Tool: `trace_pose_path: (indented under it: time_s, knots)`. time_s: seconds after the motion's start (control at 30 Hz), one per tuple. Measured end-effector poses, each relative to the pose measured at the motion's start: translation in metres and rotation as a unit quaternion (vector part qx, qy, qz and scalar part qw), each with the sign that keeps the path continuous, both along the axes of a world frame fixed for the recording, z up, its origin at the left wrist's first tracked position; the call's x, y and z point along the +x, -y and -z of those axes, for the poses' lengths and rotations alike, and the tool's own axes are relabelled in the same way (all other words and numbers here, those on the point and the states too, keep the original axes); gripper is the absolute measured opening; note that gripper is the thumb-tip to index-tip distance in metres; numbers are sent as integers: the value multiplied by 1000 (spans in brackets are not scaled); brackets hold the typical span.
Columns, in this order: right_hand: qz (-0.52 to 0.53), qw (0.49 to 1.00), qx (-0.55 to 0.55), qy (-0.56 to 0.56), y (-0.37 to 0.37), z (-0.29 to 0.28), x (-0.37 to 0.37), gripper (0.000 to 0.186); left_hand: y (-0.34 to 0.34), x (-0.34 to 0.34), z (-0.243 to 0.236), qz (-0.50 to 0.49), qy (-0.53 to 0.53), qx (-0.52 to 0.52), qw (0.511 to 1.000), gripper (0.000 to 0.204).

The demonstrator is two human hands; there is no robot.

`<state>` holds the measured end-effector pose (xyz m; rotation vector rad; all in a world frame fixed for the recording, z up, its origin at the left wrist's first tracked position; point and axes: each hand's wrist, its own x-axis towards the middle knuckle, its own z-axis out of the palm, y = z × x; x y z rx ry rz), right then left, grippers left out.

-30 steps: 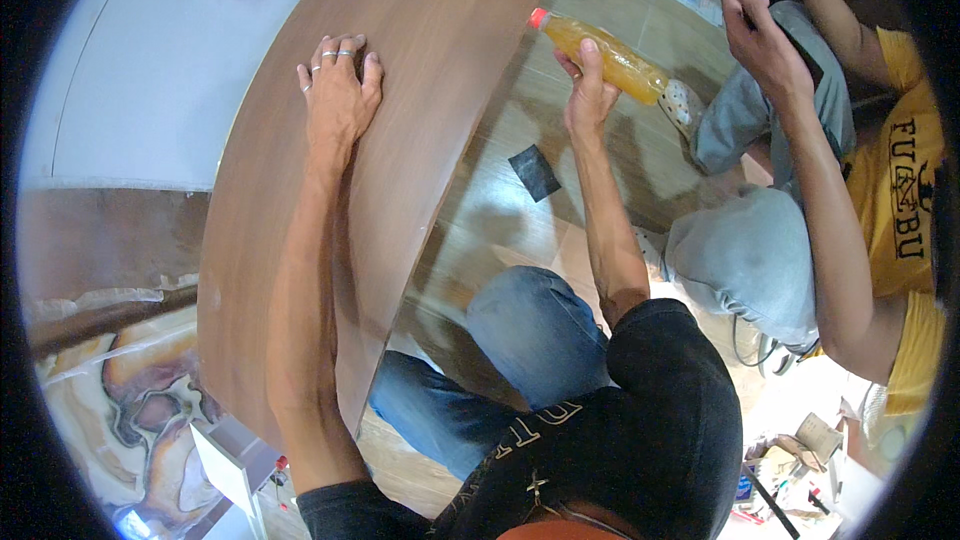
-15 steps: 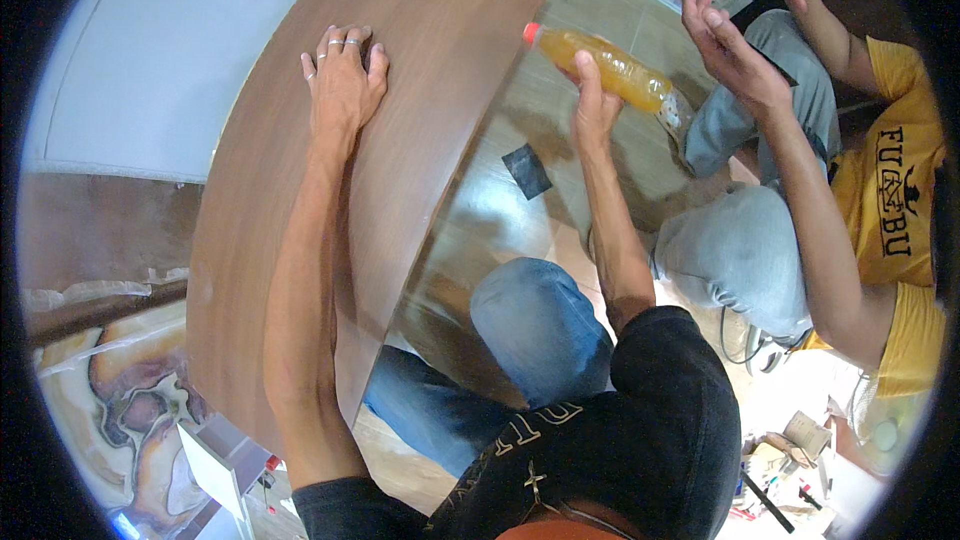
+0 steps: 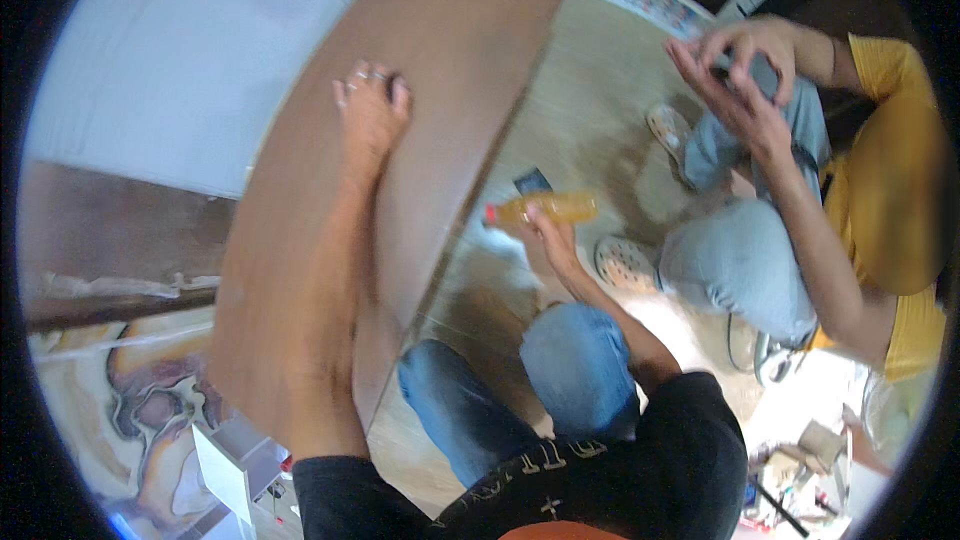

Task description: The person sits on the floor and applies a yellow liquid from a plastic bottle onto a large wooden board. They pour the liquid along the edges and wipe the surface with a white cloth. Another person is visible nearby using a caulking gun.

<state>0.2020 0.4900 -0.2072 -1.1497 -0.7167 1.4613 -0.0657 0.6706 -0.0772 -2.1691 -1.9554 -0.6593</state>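
Note:
My left hand point(image 3: 375, 110), with rings on its fingers, rests on the brown wooden panel point(image 3: 440, 90) and holds nothing; its thumb stands apart. In my right hand point(image 3: 548, 232) is a clear plastic bottle point(image 3: 572, 206) of yellow-orange liquid, held roughly level above the floor. Its red cap point(image 3: 490, 216) points left, toward the panel's edge. My fingers wrap round the bottle near its capped half, and part of them is hidden beneath it. Partly behind the bottle, a small dark square piece point(image 3: 532, 181) lies on the floor.
At the right, a co-worker in a yellow shirt point(image 3: 885, 320) sits with both hands point(image 3: 745, 90) raised close together. Their clog point(image 3: 625, 265) is near my right forearm. Assorted small items point(image 3: 800, 470) lie at the lower right. A pale blue-white surface point(image 3: 190, 60) borders the panel's left.
My right hand has brought the bottle down and nearer to me, turning it closer to level. The co-worker's hands have come together. The view has shifted slightly; my left hand stays on the panel.

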Motion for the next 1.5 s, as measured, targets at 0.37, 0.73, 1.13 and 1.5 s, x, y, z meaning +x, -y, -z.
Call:
trace_pose_path:
  time_s: [0.37, 0.73, 1.13, 1.5]
  knots:
    - [-150, 975, 32, 159, 97, -136, 27, 49, 84, 24, -63, 51, 142, -203, 967, 33]
    - [47, 981, -162, -92, 225, -330, 47, 42, 523, 89, -119, 84, 353, -393, 845, 39]
    - [138, 892, -208, -377, 381, -519, 45, 33, 509, 17, -286, 172, 368, -401, 821, 21]
    - [73, 860, -250, -438, 446, -626, 90, 43, 554, 103, -405, 240, 252, -474, 809, 33]
